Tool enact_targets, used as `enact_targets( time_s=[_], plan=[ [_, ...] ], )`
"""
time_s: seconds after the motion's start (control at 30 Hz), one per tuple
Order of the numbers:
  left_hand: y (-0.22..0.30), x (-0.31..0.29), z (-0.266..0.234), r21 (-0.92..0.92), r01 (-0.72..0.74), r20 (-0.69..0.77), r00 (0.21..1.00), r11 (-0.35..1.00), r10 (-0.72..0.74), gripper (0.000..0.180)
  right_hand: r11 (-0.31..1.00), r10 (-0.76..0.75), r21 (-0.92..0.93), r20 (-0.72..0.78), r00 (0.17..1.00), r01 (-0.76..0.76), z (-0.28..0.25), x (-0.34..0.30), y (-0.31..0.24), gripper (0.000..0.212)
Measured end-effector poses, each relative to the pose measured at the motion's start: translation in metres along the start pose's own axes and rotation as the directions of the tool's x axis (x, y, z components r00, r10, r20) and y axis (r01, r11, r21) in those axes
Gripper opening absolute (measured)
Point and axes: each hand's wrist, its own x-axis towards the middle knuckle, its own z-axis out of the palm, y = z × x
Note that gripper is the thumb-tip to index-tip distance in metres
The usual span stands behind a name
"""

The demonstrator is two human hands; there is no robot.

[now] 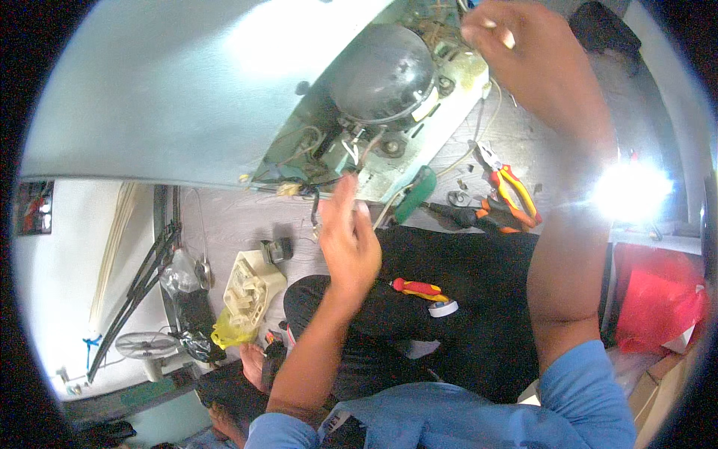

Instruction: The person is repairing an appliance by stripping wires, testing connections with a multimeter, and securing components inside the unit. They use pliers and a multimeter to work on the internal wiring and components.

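Note:
A black dome-shaped compressor (pixel 385 73) sits on the pale metal base (pixel 456 101) of a light-blue appliance body (pixel 179 90). My left hand (pixel 349 243) is below the compressor, fingers stretched up to the loose wires (pixel 353 153) beside it. The thumb stands apart from those fingers, and I make out nothing held between them. At the upper right, my right hand (pixel 535 63) is raised over the base's far end. Its fingers are curled in and slightly blurred, and whatever they grip is hidden. A green object (pixel 415 196) lies by the base's near edge.
Pliers with red-yellow handles (pixel 512 191) and an orange-black tool (pixel 486 215) lie on the floor at right. A second red-yellow tool (pixel 417 289) and a white tape roll (pixel 443 308) rest on my lap. A cream plastic housing (pixel 250 288) stands left; another person (pixel 224 415) is lower left.

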Motion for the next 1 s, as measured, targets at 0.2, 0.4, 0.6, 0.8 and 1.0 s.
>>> enact_targets(
  time_s=[0.2, 0.4, 0.6, 0.8, 1.0],
  plan=[
    [-0.007, -0.089, -0.042, -0.175, 0.511, 0.156, 0.858, 0.841, -0.489, 0.023, 0.992, 0.118, -0.079, 0.225, 0.967, -0.102, -0.005, 0.000, -0.020, 0.030],
    [-0.076, -0.037, 0.016, -0.846, 0.507, 0.340, 0.754, 0.169, -0.562, 0.047, 0.997, -0.008, 0.077, 0.184, 0.983, -0.007, 0.006, -0.005, -0.017, 0.030],
    [-0.056, 0.018, 0.056, -0.966, 0.253, 0.221, 0.711, -0.050, -0.667, 0.055, 0.997, 0.069, 0.024, 0.293, 0.954, -0.079, 0.004, -0.011, -0.027, 0.030],
    [-0.037, 0.008, 0.041, -0.666, 0.549, 0.203, 0.785, 0.505, -0.585, 0.053, 0.992, 0.101, 0.029, 0.402, 0.910, -0.123, 0.006, -0.013, -0.035, 0.032],
    [-0.048, -0.062, -0.036, -0.088, 0.266, -0.245, 0.928, 0.960, -0.280, 0.032, 0.995, -0.080, 0.092, 0.528, 0.846, 0.037, 0.025, -0.015, -0.031, 0.028]
  ],
)
